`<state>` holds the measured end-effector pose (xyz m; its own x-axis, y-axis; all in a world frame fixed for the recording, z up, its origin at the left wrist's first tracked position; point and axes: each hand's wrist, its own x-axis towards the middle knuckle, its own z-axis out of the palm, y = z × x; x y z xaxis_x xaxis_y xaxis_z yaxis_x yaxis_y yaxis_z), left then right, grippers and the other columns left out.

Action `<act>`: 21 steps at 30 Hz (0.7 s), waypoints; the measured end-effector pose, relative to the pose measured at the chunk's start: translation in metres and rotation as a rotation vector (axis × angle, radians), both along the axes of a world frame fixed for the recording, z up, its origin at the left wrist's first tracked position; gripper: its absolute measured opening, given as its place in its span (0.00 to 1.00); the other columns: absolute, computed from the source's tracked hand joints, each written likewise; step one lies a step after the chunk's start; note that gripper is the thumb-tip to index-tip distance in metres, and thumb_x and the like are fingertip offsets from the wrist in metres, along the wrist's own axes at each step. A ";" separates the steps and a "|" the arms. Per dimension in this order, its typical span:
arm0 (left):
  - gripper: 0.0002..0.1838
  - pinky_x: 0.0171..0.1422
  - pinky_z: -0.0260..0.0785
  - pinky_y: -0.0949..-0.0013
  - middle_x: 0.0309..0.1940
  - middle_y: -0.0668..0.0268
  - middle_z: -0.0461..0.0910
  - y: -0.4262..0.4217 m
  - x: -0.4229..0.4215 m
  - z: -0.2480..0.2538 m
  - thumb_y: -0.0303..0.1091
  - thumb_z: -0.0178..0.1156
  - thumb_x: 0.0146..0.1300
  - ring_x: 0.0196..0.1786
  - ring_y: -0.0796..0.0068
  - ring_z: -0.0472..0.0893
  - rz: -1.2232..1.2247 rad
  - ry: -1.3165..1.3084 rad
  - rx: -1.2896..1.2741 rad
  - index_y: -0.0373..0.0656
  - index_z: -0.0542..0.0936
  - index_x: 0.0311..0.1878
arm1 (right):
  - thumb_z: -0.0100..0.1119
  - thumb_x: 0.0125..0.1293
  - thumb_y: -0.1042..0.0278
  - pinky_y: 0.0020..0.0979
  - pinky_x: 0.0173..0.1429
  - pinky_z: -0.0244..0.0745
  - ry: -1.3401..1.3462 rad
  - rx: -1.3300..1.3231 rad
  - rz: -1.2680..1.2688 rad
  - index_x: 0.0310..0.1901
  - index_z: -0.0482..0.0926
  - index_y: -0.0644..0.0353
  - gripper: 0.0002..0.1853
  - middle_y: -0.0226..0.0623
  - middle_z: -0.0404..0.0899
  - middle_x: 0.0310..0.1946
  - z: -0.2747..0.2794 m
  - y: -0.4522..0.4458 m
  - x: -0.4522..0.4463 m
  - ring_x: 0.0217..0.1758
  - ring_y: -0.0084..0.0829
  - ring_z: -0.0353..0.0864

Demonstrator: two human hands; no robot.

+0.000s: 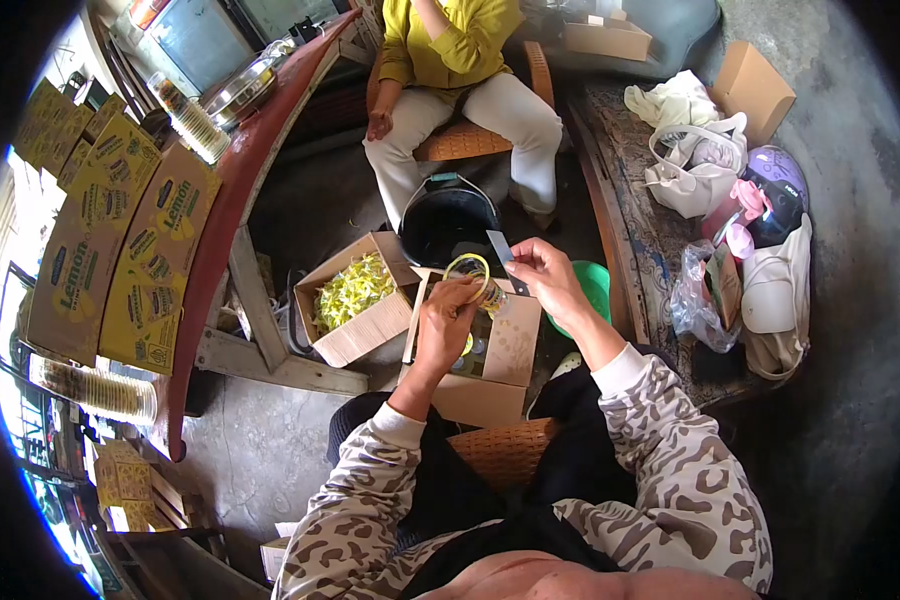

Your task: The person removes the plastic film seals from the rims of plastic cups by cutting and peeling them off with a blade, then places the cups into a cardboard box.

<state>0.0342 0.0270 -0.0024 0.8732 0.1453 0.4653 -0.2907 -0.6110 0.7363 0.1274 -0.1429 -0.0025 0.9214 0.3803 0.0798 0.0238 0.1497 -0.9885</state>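
Note:
My left hand is closed around a clear plastic cup with a yellow ring-shaped rim, tilted above an open cardboard box. Between the thumb and fingers of my right hand is a flat grey metal blade, pointing up and beside the cup's rim. I cannot tell whether blade and rim touch. Inside the box below are more clear cups, partly hidden by my left hand. To its left stands another cardboard box holding a heap of yellow-green strips.
A black bucket stands ahead, before a seated person in a yellow-green top. A green basin is at right, beside a bench with bags and a helmet. Lemon cartons and stacked cups line the red-edged table.

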 end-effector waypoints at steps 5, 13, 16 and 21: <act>0.13 0.57 0.73 0.60 0.42 0.57 0.82 -0.001 -0.001 -0.001 0.20 0.68 0.52 0.53 0.55 0.79 -0.026 -0.031 0.059 0.37 0.86 0.43 | 0.65 0.64 0.78 0.22 0.45 0.72 0.062 -0.028 0.073 0.44 0.80 0.64 0.08 0.28 0.79 0.37 0.005 0.002 -0.004 0.39 0.16 0.74; 0.14 0.60 0.71 0.57 0.48 0.58 0.78 -0.003 -0.003 0.006 0.17 0.69 0.46 0.58 0.53 0.75 -0.012 -0.109 0.253 0.41 0.87 0.39 | 0.65 0.64 0.78 0.23 0.46 0.73 0.027 -0.122 0.082 0.43 0.79 0.64 0.07 0.29 0.81 0.36 0.005 0.001 -0.006 0.39 0.17 0.76; 0.24 0.61 0.70 0.54 0.53 0.55 0.74 0.000 -0.004 0.011 0.18 0.71 0.43 0.60 0.50 0.73 0.004 -0.140 0.334 0.42 0.84 0.48 | 0.65 0.63 0.78 0.23 0.45 0.74 0.033 -0.125 0.082 0.43 0.79 0.64 0.07 0.29 0.81 0.36 0.006 0.000 -0.006 0.39 0.18 0.77; 0.44 0.65 0.70 0.52 0.65 0.50 0.63 -0.004 -0.002 0.025 0.21 0.76 0.39 0.63 0.48 0.72 0.121 -0.179 0.218 0.39 0.70 0.64 | 0.65 0.63 0.79 0.23 0.44 0.75 0.039 -0.162 0.083 0.42 0.79 0.65 0.07 0.30 0.82 0.36 0.009 -0.001 -0.005 0.39 0.18 0.78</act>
